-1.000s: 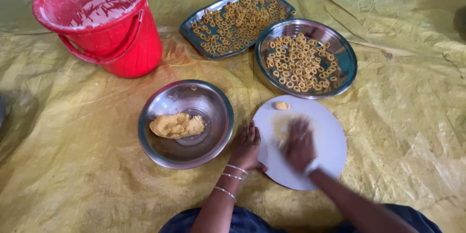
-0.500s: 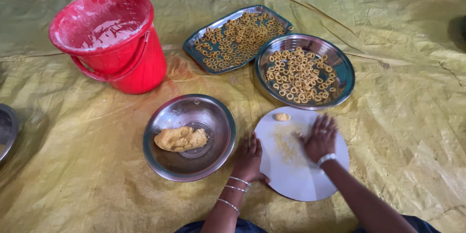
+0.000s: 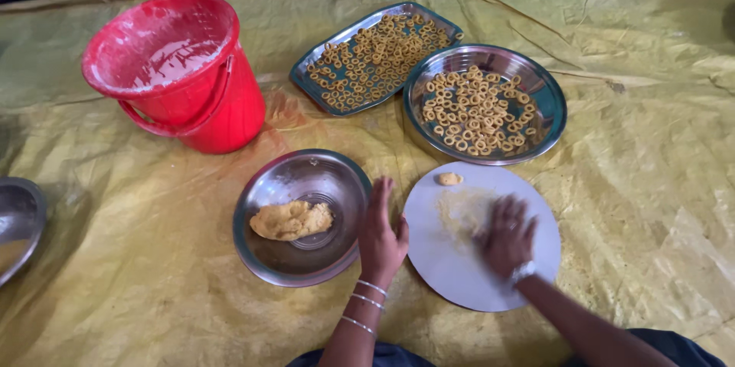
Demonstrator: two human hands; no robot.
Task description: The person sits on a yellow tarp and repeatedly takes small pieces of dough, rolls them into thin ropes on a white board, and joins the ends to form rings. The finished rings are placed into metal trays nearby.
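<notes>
Pressing hand: right hand (image 3: 507, 238) is lying palm-down, fingers spread and blurred, on the white round board (image 3: 459, 275); it is gripping nothing that can be seen.
Steadying hand: left hand (image 3: 381, 235) is resting open, fingers straight, between the board's left edge and the steel bowl (image 3: 269, 256), touching the board's rim; three thin bangles are sitting on its wrist.
Board surface: a yellowish dough smear (image 3: 462, 210) is spreading just beside the right hand's fingers; a small dough piece (image 3: 449, 179) is lying apart near the far edge.
Bowl contents: a yellow dough lump (image 3: 291, 220) is sitting in the middle.
Round steel plate (image 3: 551, 99): holding many small dough rings, touching the board's far edge.
Rectangular steel tray (image 3: 306, 80): holding more rings, lying beside the round plate.
Red plastic bucket (image 3: 222, 110): standing upright far left, its inside dusted white.
Ground cover: yellow plastic sheet (image 3: 643, 206) is lying under everything.
</notes>
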